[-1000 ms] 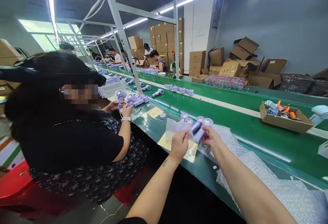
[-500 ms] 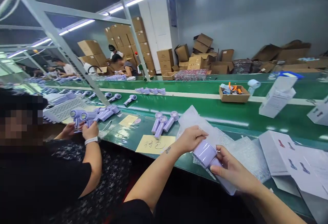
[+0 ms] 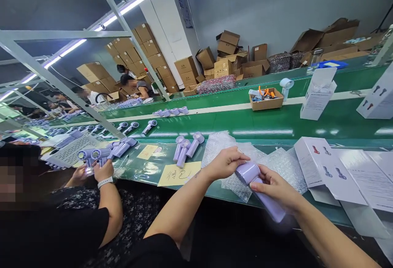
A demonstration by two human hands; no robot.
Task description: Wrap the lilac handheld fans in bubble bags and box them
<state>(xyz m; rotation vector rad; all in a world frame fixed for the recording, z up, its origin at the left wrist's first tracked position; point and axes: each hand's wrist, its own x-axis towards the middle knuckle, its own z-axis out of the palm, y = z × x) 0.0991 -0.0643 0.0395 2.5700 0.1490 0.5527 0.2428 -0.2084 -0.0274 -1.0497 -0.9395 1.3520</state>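
One lavender handheld fan, held up at the front edge of the green workbench, with head to the left and handle slanting down to the right. Right hand closed around the neck, thumb on the near side. Left hand narrow, fingertips together at the top of the fan head; impossible to tell whether pinching also something thin. Just behind, bubble-wrap sheets; to the left, three similar fans near a handwritten yellow paper; to the right, a white printed carton. Farther, by the green conveyor, an open cardboard box with orange-handled tools
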